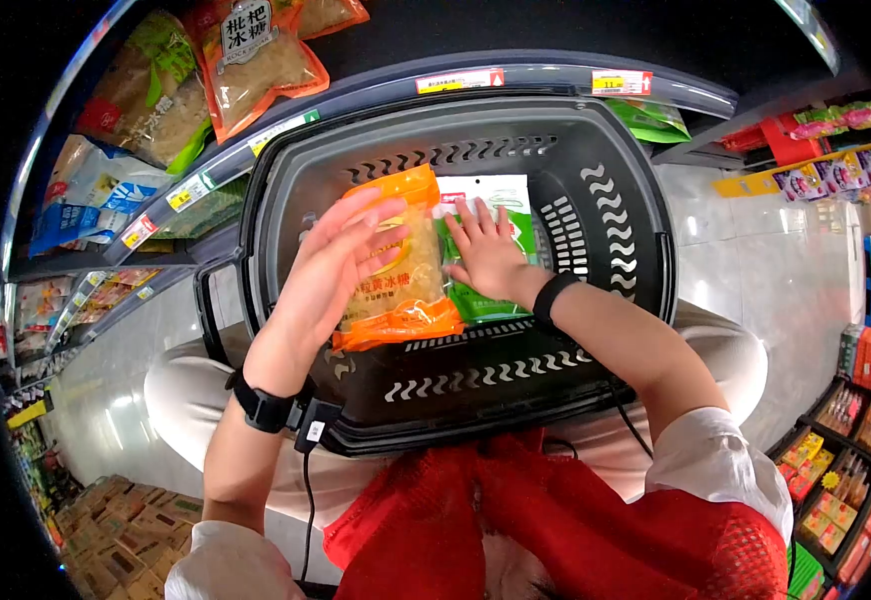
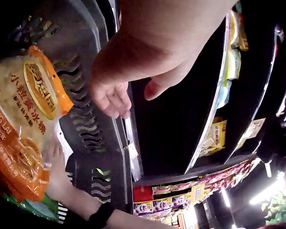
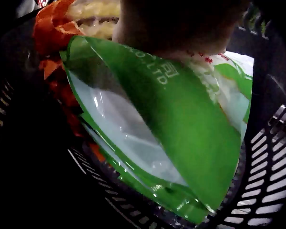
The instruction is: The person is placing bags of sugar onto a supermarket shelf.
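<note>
An orange bag of rock sugar (image 1: pixel 396 285) lies in the black basket (image 1: pixel 356 400), beside a green and white packet (image 1: pixel 516 235). The right hand (image 1: pixel 491 250) rests on the green and white packet with its fingers spread. Over the orange bag's left side is the left hand (image 1: pixel 331 260), fingers loosely extended, holding nothing. In the left wrist view the left hand (image 2: pixel 128 71) appears raised away from the orange bag (image 2: pixel 24 105). The right wrist view shows the green packet (image 3: pixel 181 119) close up, with the right hand (image 3: pixel 176 28) against its upper part.
Shelves of bagged goods (image 1: pixel 256 60) curve behind the basket, their price rail (image 1: pixel 356 95) near its rim. Stocked racks (image 1: pixel 841 470) stand at the right. Cardboard-coloured boxes (image 1: pixel 121 530) lie at lower left. The basket sits between the person's legs (image 1: pixel 716 360).
</note>
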Available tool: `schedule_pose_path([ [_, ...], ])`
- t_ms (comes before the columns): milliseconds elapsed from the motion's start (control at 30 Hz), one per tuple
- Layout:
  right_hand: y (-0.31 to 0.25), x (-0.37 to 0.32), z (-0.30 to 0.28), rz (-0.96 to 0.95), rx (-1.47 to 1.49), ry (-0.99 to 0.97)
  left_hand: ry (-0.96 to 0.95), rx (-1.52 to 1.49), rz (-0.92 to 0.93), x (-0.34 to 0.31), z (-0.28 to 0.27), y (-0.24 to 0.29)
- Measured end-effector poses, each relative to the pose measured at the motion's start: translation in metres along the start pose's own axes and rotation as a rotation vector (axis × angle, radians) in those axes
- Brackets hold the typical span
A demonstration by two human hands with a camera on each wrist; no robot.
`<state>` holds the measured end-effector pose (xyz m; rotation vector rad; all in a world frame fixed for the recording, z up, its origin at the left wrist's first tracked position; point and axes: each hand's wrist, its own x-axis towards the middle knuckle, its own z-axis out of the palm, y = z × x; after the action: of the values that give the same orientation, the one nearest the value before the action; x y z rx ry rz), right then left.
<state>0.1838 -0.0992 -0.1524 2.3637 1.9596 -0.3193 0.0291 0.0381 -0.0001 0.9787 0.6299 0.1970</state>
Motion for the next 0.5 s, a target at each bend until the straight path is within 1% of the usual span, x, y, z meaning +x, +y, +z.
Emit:
schedule_pose_path([
  [33,0.000,0.000,0.001,-0.020,-0.014,0.022,0.002,-0.015,-0.007,-0.001,0.001,0.000],
  [200,-0.006,0.002,0.001,-0.079,-0.109,-0.047,-0.028,-0.052,-0.052,-0.002,0.003,0.007],
  [333,-0.007,0.004,0.002,-0.142,-0.104,-0.066,-0.001,-0.061,-0.029,-0.005,0.005,0.017],
  [467,-0.011,0.006,0.007,-0.155,-0.136,-0.071,-0.011,-0.079,-0.005,-0.007,0.002,0.023],
  [500,-0.012,0.007,0.005,-0.146,-0.177,-0.105,-0.010,-0.081,-0.005,-0.007,0.003,0.024],
])
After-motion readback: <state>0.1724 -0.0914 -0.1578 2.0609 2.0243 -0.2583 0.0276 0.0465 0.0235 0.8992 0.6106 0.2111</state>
